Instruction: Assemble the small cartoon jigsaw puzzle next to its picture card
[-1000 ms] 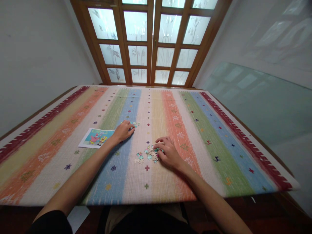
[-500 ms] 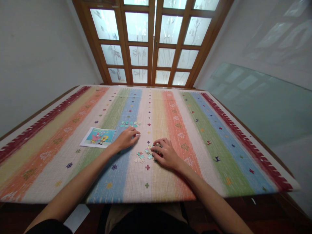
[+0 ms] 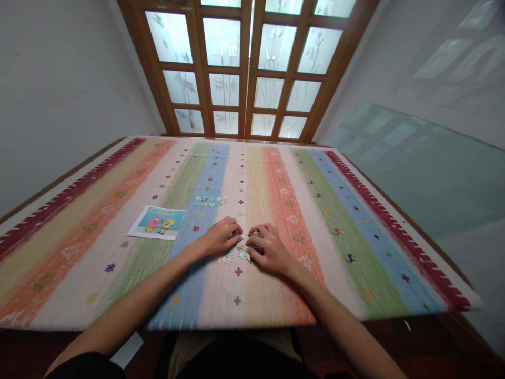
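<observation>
A loose pile of jigsaw puzzle pieces [image 3: 243, 252], pale, teal and dark, lies on the striped tablecloth [image 3: 224, 305] in front of me. My left hand [image 3: 221, 236] reaches the pile's left side with bent fingers; thumb and fingertips stand a little apart, with nothing visible between them. Curled over the right side, my right hand [image 3: 270, 248] has fingers and thumb around several dark pieces partly hidden beneath it. Farther back, a second group of teal pieces [image 3: 208, 201] rests on a blue stripe. Left of my hands lies a printed cartoon picture [image 3: 158, 222].
The table's front edge runs close to my body. Behind the table stands a wooden door [image 3: 246, 95] with frosted panes. A glass panel [image 3: 426, 168] leans by the right wall. Below the left forearm a pale flat object [image 3: 128, 351] shows.
My left hand has moved right and slightly toward me, from beside the far teal group to the near pile. The right hand stays nearly in place over its pieces.
</observation>
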The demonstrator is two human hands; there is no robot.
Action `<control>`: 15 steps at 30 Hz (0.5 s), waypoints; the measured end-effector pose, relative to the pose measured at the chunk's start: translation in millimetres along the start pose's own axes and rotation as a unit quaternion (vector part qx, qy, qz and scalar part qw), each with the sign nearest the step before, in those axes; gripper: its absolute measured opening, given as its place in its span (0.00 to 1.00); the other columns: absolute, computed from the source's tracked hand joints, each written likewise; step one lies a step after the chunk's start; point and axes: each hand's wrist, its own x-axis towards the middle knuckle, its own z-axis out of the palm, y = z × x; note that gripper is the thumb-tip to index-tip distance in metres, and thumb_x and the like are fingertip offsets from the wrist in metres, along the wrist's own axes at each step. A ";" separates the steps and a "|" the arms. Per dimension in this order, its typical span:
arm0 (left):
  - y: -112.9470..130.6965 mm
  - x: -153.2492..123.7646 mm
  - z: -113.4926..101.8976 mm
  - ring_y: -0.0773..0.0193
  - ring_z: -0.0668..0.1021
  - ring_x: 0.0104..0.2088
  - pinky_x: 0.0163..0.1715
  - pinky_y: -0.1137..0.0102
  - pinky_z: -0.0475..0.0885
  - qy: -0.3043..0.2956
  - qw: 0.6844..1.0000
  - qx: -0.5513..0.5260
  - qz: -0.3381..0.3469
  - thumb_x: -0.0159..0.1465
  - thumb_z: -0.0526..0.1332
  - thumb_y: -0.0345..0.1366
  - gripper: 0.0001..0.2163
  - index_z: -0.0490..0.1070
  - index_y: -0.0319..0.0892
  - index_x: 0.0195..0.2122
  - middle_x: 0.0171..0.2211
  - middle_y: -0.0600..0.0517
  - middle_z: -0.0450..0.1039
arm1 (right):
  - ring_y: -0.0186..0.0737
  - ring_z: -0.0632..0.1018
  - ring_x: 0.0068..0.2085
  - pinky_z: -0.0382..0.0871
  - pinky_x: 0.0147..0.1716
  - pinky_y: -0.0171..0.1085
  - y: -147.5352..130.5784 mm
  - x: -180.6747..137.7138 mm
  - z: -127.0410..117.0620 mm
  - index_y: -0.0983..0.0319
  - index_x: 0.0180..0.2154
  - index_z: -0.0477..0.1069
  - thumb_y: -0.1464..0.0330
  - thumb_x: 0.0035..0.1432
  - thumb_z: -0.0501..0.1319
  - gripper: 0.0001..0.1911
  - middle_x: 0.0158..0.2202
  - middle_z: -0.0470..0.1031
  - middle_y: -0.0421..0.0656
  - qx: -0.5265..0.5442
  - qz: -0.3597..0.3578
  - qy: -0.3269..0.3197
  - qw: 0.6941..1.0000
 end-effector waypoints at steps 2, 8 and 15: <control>-5.4 0.7 -1.8 0.57 0.74 0.39 0.44 0.62 0.71 0.013 1.000 0.008 -0.009 0.68 0.60 0.36 0.06 0.75 0.42 0.39 0.35 0.49 0.72 | 0.50 0.70 0.49 0.63 0.50 0.50 -0.6 0.1 -0.1 0.59 0.36 0.78 0.72 0.61 0.65 0.03 0.46 0.76 0.47 0.000 -0.001 0.002 1.000; -35.2 8.6 -10.1 0.55 0.73 0.42 0.46 0.61 0.70 0.083 0.993 0.062 -0.064 0.69 0.62 0.38 0.06 0.73 0.42 0.38 0.33 0.50 0.70 | 0.50 0.70 0.50 0.62 0.51 0.50 -1.1 0.1 -0.3 0.59 0.36 0.78 0.73 0.61 0.64 0.04 0.46 0.76 0.47 0.000 -0.004 -0.002 1.000; -63.3 23.9 -21.1 0.53 0.73 0.44 0.49 0.59 0.68 0.148 0.976 0.110 -0.112 0.68 0.64 0.38 0.06 0.73 0.42 0.41 0.36 0.49 0.70 | 0.50 0.70 0.49 0.62 0.50 0.50 -1.2 0.7 -1.9 0.59 0.36 0.78 0.72 0.62 0.64 0.04 0.45 0.77 0.47 0.002 -0.008 -0.001 1.000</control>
